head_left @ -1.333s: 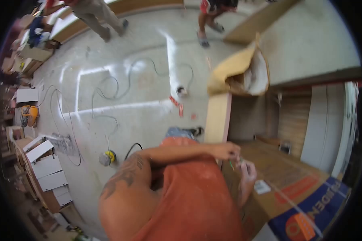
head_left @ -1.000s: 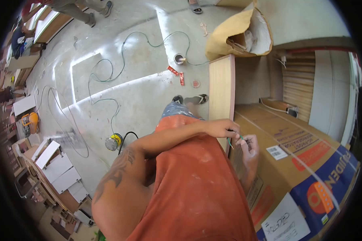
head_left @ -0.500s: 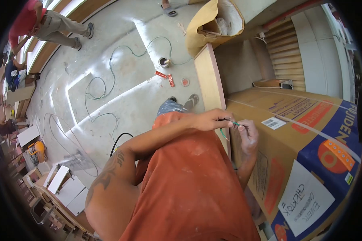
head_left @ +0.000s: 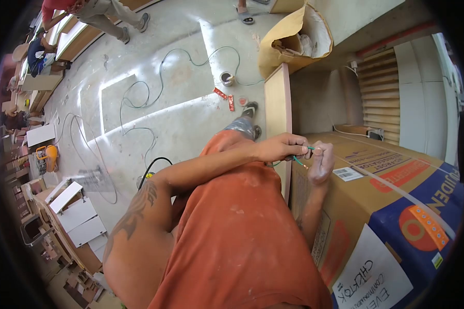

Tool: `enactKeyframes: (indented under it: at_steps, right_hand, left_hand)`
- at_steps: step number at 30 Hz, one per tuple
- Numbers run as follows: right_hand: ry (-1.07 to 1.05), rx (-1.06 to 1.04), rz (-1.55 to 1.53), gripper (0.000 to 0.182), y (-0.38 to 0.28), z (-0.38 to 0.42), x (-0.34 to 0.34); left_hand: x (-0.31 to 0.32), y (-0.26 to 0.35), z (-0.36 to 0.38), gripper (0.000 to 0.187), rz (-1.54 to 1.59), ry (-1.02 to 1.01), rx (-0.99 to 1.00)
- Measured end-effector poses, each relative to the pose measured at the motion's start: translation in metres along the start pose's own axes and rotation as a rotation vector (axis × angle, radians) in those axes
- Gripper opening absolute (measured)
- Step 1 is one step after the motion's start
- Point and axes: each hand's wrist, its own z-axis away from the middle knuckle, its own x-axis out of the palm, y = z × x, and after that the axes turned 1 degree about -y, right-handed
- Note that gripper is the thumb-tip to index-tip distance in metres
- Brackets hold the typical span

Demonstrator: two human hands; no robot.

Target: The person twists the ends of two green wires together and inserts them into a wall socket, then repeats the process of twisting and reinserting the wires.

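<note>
A thin green wire [head_left: 297,160] runs between my two hands above the edge of a large cardboard box. My left hand [head_left: 282,147] is closed on it, with thumb and fingers pinched together. Just to the right, my right hand [head_left: 320,160] pinches the wire between thumb and fingertips, its palm side pale and dusty. One end with a small coppery tip sticks out below, between the hands. The fingertips partly cover the wire.
A printed cardboard box [head_left: 366,193] stands at right, beside a wooden panel [head_left: 277,103]. A paper sack [head_left: 273,51], an open can [head_left: 227,78], red packets [head_left: 231,103] and a long green cable [head_left: 162,67] lie ahead. Other people are at upper left.
The view has shifted, so the floor items appear farther right. My hands have moved slightly closer together, and the wire's coppery end now points right. The feet have changed position.
</note>
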Motion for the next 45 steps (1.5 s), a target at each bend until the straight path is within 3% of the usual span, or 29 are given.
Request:
enactKeyframes:
  at_steps: [9, 14, 18, 23, 30, 32, 37, 41, 43, 45]
  right_hand:
    - [0.105, 0.118, -0.077, 0.019, 0.013, 0.005, -0.008]
    - [0.115, 0.187, -0.155, 0.018, 0.018, -0.003, -0.008]
    - [0.062, 0.246, -0.347, 0.019, 0.020, -0.013, -0.014]
    - [0.137, 0.205, -0.572, 0.021, 0.008, -0.026, -0.022]
    - [0.315, 0.206, -0.430, 0.018, -0.013, -0.070, -0.010]
    - [0.348, 0.164, -0.395, 0.020, -0.014, -0.084, -0.008]
    - [0.429, 0.142, -0.180, 0.027, -0.012, -0.122, -0.002]
    - [0.546, 0.196, -0.020, 0.025, -0.016, -0.165, 0.001]
    - [0.508, 0.110, 0.233, 0.022, -0.006, -0.186, -0.004]
    - [0.536, 0.155, 0.301, 0.022, -0.009, -0.209, -0.004]
  left_hand:
    - [0.007, 0.000, -0.021, 0.024, -0.110, 0.031, 0.017]
    - [-0.007, -0.024, -0.034, 0.026, -0.270, 0.088, 0.189]
    - [0.005, 0.007, -0.031, 0.026, -0.203, 0.196, 0.054]
    - [0.001, 0.033, -0.033, 0.026, -0.245, 0.256, 0.050]
    - [-0.016, 0.068, -0.048, 0.025, 0.190, 0.227, -0.068]
    - [-0.022, 0.087, -0.053, 0.026, 0.331, 0.097, -0.149]
    - [-0.051, 0.113, -0.075, 0.026, 0.426, 0.062, -0.255]
    - [-0.083, 0.138, -0.101, 0.024, 0.434, -0.020, -0.285]
    - [-0.099, 0.155, -0.117, 0.023, 0.431, -0.065, -0.331]
    - [-0.114, 0.174, -0.132, 0.023, 0.379, -0.081, -0.357]
